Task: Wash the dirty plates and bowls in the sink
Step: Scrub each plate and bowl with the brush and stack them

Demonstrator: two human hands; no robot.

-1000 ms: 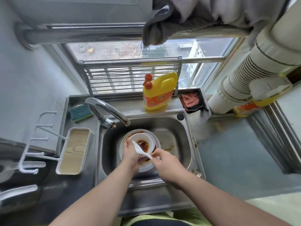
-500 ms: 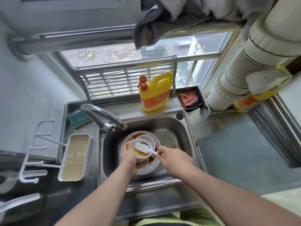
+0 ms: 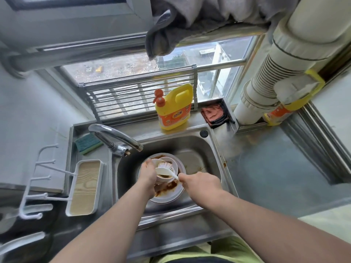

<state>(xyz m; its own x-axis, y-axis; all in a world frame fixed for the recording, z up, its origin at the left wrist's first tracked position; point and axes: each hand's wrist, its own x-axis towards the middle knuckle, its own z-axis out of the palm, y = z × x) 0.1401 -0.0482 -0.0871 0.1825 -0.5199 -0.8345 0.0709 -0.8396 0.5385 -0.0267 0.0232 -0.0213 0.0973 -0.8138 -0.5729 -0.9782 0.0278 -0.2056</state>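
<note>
In the steel sink [image 3: 207, 149] lies a white plate [image 3: 176, 192] smeared with brown sauce, with a white bowl [image 3: 170, 160] resting on its far part. My left hand [image 3: 149, 174] grips a second small white bowl [image 3: 164, 178] by its left rim and holds it tilted above the plate. My right hand [image 3: 199, 183] grips the handle of a white dish brush [image 3: 165, 168], whose bristle head sits over that bowl's rim.
The faucet [image 3: 115, 137] arches over the sink's left rim. A green sponge [image 3: 88, 143] and a white tray [image 3: 85, 186] sit to the left. A yellow detergent bottle [image 3: 173, 107] and a reddish cloth [image 3: 213, 113] stand behind the sink. The steel counter [image 3: 266, 168] extends right.
My left hand has lifted the small bowl off the stack and tilted it. The brush has turned so its bristles show over the bowl.
</note>
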